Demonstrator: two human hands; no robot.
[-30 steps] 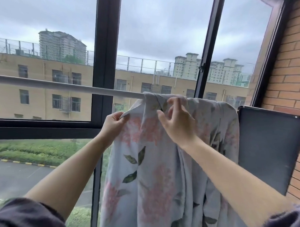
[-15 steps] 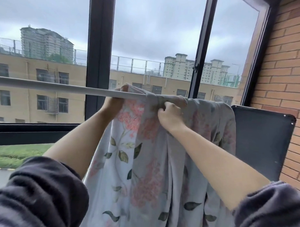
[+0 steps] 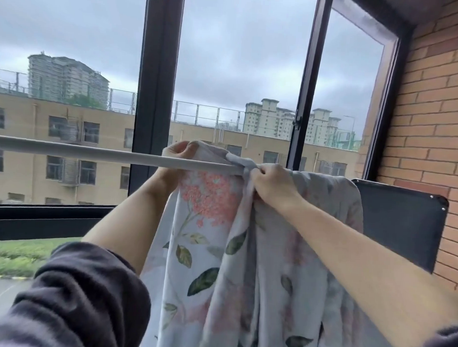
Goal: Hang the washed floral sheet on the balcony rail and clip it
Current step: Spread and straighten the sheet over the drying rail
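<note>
Across the pale grey round rail point(image 3: 93, 151) in front of the black-framed window point(image 3: 158, 80), a pale blue fabric sheet printed with pink blossoms and green leaves point(image 3: 214, 263) hangs in long folds. Its right part is draped over the rail beside a dark flat panel point(image 3: 397, 220) on the orange brick wall point(image 3: 432, 115). The person's left hand point(image 3: 177, 152) reaches up behind the rail, fingers curled round the sheet's top edge and holding it just above the bar. The right hand point(image 3: 271, 184) clenches a bunched fold of the sheet right at the rail. A dark sleeve point(image 3: 83, 298) is bunched up the left forearm.
</note>
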